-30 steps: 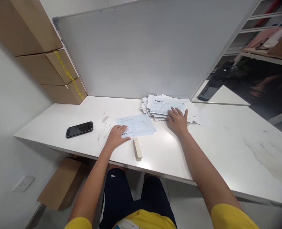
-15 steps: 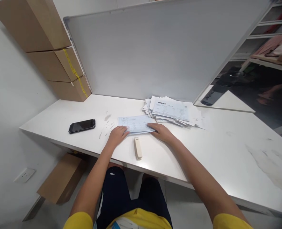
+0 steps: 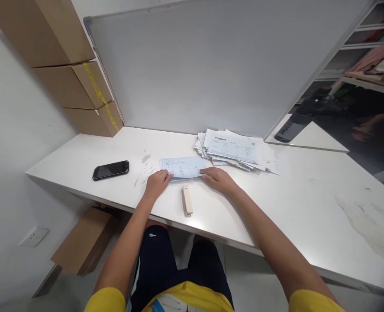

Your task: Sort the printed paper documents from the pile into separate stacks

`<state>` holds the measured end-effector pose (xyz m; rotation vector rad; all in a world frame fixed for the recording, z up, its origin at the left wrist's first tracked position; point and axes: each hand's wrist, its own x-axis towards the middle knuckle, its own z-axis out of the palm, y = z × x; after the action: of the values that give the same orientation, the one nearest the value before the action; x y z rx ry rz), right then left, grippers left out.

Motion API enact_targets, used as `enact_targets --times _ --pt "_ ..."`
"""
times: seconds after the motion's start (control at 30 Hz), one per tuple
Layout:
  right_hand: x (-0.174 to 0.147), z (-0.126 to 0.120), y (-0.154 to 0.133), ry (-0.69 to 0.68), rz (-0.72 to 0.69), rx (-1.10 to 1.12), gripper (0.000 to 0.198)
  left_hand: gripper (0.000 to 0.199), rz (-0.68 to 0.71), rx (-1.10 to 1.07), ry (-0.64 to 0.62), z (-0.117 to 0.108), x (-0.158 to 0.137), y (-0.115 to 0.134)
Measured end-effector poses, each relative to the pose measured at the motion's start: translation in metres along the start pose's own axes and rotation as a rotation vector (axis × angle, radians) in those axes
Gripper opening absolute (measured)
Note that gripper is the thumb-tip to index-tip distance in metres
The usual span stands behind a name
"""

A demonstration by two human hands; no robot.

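A few light-blue printed paper slips [image 3: 185, 167] lie in a small stack on the white table. My left hand [image 3: 157, 182] grips their near left corner, thumb on top beside a red stamp mark. At the near right corner, my right hand [image 3: 220, 178] is closed on the same slips, with its fingertips on the printed face. Between my forearms lies a cream-coloured stapler [image 3: 187, 201], untouched, pointing away from me. Just beyond my right hand is a messy pile of printed papers [image 3: 233, 149].
A black phone [image 3: 111, 170] lies on the left of the table [image 3: 308, 208]. Cardboard boxes [image 3: 91, 119] are stacked in the back left corner. A whiteboard [image 3: 192, 69] stands along the back, with a dark bottle [image 3: 289, 128] past its right edge. Another box [image 3: 84, 240] is under the table.
Both hands keep hold of the slips, whose near edge now looks slightly lifted and curved. The left hand has shifted a little to the left. The view has moved slightly.
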<state>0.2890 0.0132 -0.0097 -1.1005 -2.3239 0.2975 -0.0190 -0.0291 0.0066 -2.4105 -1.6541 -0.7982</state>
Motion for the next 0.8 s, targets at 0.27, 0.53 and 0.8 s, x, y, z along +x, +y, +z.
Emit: enact_targets --times 0.27,0.53,0.8 --pt "-0.004 0.001 -0.004 0.253 0.067 0.113 0.042 0.027 0.167 -0.133 0.179 -0.003 -0.002 -0.003" --pt "-0.004 -0.006 -0.028 0.431 0.172 0.457 0.037 0.065 -0.205 -0.288 0.072 -0.003 0.000 -0.006" --pt "-0.002 0.002 -0.025 0.177 0.194 0.814 0.026 0.060 -0.198 -0.274 0.127 0.005 -0.001 -0.018"
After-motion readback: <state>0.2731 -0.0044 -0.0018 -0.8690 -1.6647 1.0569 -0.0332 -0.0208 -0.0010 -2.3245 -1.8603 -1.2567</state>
